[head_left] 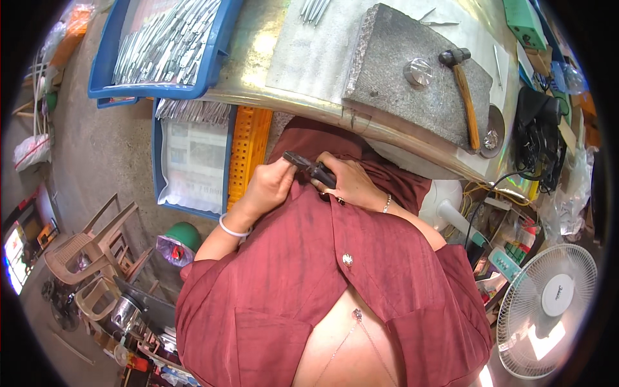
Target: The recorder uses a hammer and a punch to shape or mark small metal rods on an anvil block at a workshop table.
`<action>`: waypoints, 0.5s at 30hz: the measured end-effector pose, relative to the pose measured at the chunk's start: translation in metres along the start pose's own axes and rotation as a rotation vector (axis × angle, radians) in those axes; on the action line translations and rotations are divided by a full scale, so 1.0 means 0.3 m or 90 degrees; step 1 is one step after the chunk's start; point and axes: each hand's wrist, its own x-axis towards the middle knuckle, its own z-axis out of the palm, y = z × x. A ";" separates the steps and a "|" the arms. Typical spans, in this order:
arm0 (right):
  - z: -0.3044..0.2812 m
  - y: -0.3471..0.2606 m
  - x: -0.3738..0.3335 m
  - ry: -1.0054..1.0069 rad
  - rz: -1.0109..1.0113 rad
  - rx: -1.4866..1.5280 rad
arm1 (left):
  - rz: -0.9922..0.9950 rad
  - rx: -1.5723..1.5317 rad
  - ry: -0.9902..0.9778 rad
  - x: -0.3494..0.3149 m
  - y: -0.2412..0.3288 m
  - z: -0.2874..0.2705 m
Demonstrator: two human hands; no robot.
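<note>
In my lap, just below the table's edge, my right hand (353, 185) is closed around pliers (324, 175) with dark handles. The jaws point up and to the left, toward my left hand (271, 186). That left hand is closed in a pinch beside the jaws; whatever lies between its fingertips is too small or too hidden to name. Beyond my hands, a grey stone slab (406, 74) rests on the table, bearing a wooden-handled hammer (465, 97) and a round shiny metal piece (418, 72).
A blue tray (221, 48) full of thin metal pieces stands at the far left, above another blue tray (157, 151) lined with paper. An orange perforated crate (248, 155) adjoins it. At right are a small round dish (494, 132), cables and a white fan (548, 309).
</note>
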 end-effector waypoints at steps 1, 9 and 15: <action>0.004 0.002 -0.002 0.012 -0.014 -0.025 | 0.000 0.000 0.000 -0.005 -0.004 0.000; 0.014 0.000 -0.006 -0.033 -0.026 0.002 | -0.531 -0.877 -0.159 -0.086 -0.073 0.015; 0.022 0.009 -0.009 -0.012 -0.016 -0.004 | -0.280 -0.425 -0.102 -0.024 0.057 -0.029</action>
